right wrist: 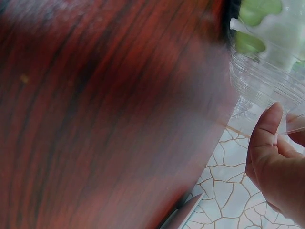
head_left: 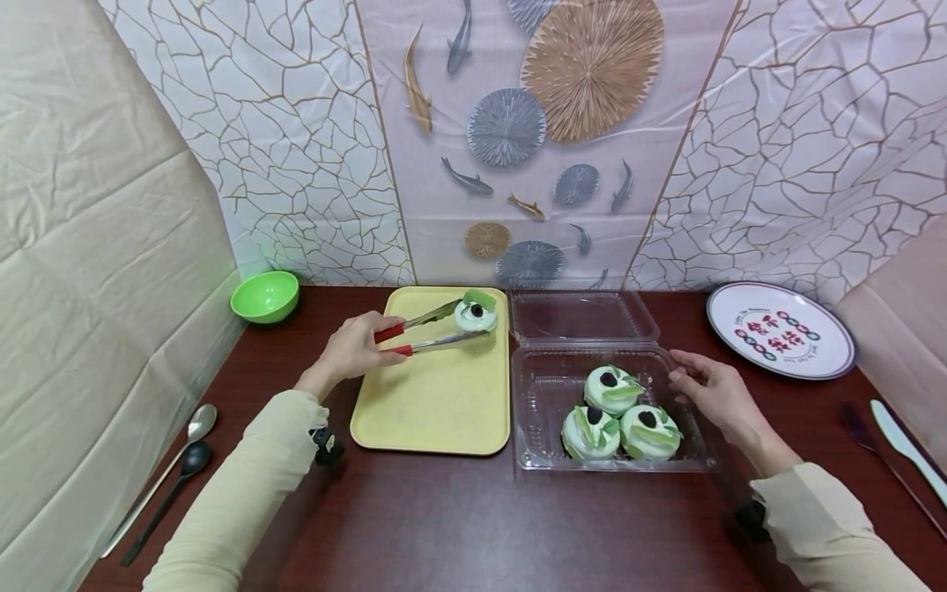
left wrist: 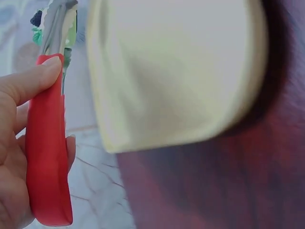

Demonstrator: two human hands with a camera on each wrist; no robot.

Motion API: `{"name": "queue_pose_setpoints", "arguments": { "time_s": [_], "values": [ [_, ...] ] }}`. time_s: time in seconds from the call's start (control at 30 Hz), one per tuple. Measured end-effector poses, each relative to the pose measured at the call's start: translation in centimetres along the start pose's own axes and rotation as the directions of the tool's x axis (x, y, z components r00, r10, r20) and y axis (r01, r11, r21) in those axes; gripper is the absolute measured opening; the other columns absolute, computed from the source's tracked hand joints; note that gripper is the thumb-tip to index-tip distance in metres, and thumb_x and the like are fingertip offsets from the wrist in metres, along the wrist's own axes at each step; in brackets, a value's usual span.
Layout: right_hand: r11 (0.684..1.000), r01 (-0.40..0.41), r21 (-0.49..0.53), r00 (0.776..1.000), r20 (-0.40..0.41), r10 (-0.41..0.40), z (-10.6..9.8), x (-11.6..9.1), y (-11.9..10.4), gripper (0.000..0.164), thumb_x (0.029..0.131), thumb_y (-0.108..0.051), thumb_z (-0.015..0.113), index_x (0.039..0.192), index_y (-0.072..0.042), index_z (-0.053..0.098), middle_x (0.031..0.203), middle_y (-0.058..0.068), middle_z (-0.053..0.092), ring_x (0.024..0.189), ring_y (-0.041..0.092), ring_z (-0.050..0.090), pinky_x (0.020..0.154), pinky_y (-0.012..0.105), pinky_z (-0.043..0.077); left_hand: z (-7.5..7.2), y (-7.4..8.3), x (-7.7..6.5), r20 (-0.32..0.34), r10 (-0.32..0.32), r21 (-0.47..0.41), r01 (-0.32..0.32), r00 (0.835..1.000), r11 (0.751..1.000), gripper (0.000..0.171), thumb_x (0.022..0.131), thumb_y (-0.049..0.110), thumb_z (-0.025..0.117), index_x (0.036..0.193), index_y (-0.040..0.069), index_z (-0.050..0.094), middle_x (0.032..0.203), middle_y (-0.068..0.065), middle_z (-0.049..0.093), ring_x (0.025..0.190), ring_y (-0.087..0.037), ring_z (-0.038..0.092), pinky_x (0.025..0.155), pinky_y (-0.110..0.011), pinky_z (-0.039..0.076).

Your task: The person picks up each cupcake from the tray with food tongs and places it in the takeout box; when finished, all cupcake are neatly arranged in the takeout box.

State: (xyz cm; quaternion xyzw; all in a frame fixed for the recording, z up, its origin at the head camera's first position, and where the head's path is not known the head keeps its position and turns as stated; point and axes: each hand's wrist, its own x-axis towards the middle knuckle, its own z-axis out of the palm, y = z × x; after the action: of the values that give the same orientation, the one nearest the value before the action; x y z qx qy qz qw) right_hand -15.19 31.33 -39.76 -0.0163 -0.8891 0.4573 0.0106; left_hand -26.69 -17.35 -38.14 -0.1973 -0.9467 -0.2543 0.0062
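My left hand (head_left: 351, 352) grips red-handled tongs (head_left: 405, 350). Between the metal arms of the tongs sits a small cream-topped cake (head_left: 475, 317) with a dark berry and green garnish, over the far right corner of the yellow tray (head_left: 429, 415). I cannot tell whether it touches the tray. With thumb and fingers my right hand (head_left: 721, 399) pinches the right rim of a clear plastic box (head_left: 547, 403), whose lid (head_left: 584, 318) lies folded back. Inside the box are three similar cakes (head_left: 612, 390) grouped toward the right. The right wrist view shows the fingers (right wrist: 267, 126) at the rim.
A green bowl (head_left: 265, 297) stands at the back left, a white plate with red lettering (head_left: 780, 330) at the back right. A metal spoon (head_left: 201, 422) and a black spoon (head_left: 194, 460) lie at left. A dark utensil (head_left: 861, 427) and a pale knife (head_left: 906, 444) lie far right.
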Motion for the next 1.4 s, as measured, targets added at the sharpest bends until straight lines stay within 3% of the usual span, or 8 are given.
{"name": "queue_pose_setpoints", "arguments": {
  "time_s": [0.1,0.23,0.53,0.9,1.2,1.4],
  "values": [
    [1.000,0.011,0.001,1.000,-0.006,-0.011,-0.1,-0.1,0.0,0.045,0.100,-0.002,0.048,0.140,0.017,0.038,0.095,0.006,0.058,0.071,-0.006,0.057,0.065,0.019,0.054,-0.5,1.5,0.0,0.017,0.078,-0.010,-0.078,0.997,0.997,0.059,0.074,0.026,0.084,0.129,0.016,0.065,0.117,-0.011,0.067,0.096,-0.027,0.061,0.078,-0.043,0.049],
    [1.000,0.017,0.006,1.000,-0.004,-0.017,-0.2,-0.1,0.0,0.045,0.100,-0.002,0.047,0.140,0.018,0.038,0.094,0.003,0.058,0.072,-0.007,0.057,0.065,0.019,0.053,-0.8,3.9,0.0,0.079,0.170,-0.019,-0.169,0.982,0.985,0.059,0.075,0.027,0.083,0.130,0.017,0.065,0.117,-0.008,0.068,0.110,-0.026,0.061,0.090,-0.047,0.048],
    [1.000,0.009,-0.010,1.000,0.010,-0.009,-0.1,0.0,-0.2,0.045,0.100,-0.003,0.047,0.140,0.017,0.038,0.098,0.012,0.058,0.074,-0.008,0.056,0.065,0.019,0.054,-0.2,7.2,0.7,0.189,0.351,-0.033,-0.351,0.917,0.936,0.057,0.076,0.027,0.083,0.129,0.015,0.066,0.107,-0.004,0.070,0.088,-0.021,0.060,0.083,-0.035,0.046],
    [1.000,0.011,-0.003,1.000,0.005,-0.011,-0.1,-0.1,-0.1,0.045,0.100,-0.002,0.048,0.139,0.018,0.038,0.093,0.004,0.057,0.073,-0.007,0.056,0.065,0.019,0.054,0.4,8.5,1.8,0.271,0.378,0.034,-0.401,0.885,0.915,0.055,0.074,0.032,0.083,0.125,0.021,0.068,0.100,0.002,0.068,0.074,-0.011,0.048,0.066,-0.027,0.041],
    [1.000,0.007,0.013,1.000,0.008,-0.007,-0.1,0.1,0.0,0.045,0.100,-0.002,0.048,0.140,0.018,0.038,0.091,-0.003,0.056,0.073,-0.008,0.056,0.065,0.019,0.053,0.0,9.6,3.0,0.328,0.384,0.088,-0.433,0.863,0.897,0.056,0.073,0.032,0.083,0.126,0.022,0.068,0.105,0.002,0.069,0.085,-0.014,0.057,0.070,-0.032,0.046],
    [1.000,-0.005,0.025,1.000,0.013,0.005,-0.1,0.1,0.1,0.046,0.100,-0.003,0.047,0.141,0.017,0.037,0.093,0.000,0.057,0.076,-0.010,0.055,0.066,0.019,0.054,-0.3,10.2,3.9,0.373,0.385,0.104,-0.450,0.844,0.887,0.056,0.073,0.031,0.082,0.126,0.020,0.068,0.109,0.001,0.069,0.092,-0.016,0.061,0.074,-0.034,0.048]
  ]
}}
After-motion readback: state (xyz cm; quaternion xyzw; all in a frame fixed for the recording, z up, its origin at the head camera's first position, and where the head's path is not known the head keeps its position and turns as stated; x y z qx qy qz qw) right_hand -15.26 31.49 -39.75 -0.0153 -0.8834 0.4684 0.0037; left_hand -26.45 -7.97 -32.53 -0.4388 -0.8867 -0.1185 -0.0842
